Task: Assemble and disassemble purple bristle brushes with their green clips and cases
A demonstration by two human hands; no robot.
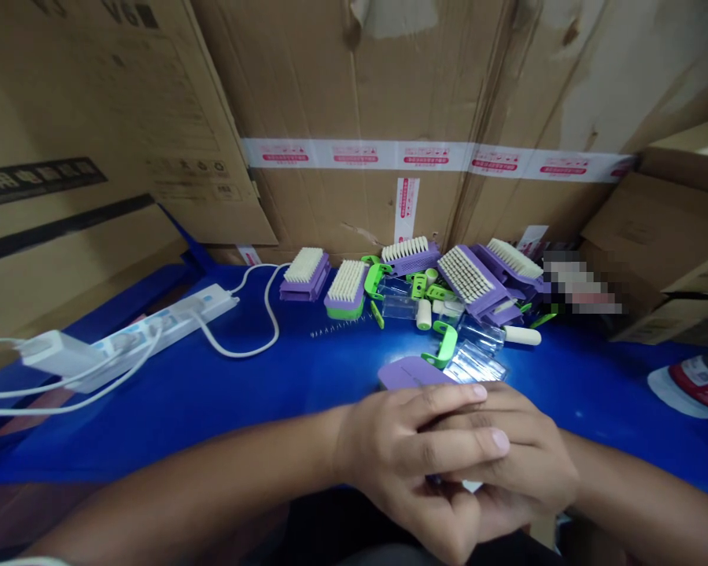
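Observation:
My left hand (418, 464) is folded over my right hand (525, 448) at the front edge of the blue table. Both hands are closed, fingers crossing, and a small whitish bit shows between them; what they hold is mostly hidden. Just behind the fingers lies a flat purple piece (410, 372), partly covered by the hands. Beyond it are a green curved handle (447, 346), clear plastic parts (477, 363) and a white roller-like piece (522, 336). Purple brush heads with cream bristles (470, 275) lie farther back, among them a green-based brush (346, 288).
A white power strip (159, 330) with cables runs along the left. A row of small screws (336, 326) lies on the blue tabletop (307, 377). Cardboard boxes (354, 94) wall the back and sides. A bottle with a red label (699, 377) lies at right.

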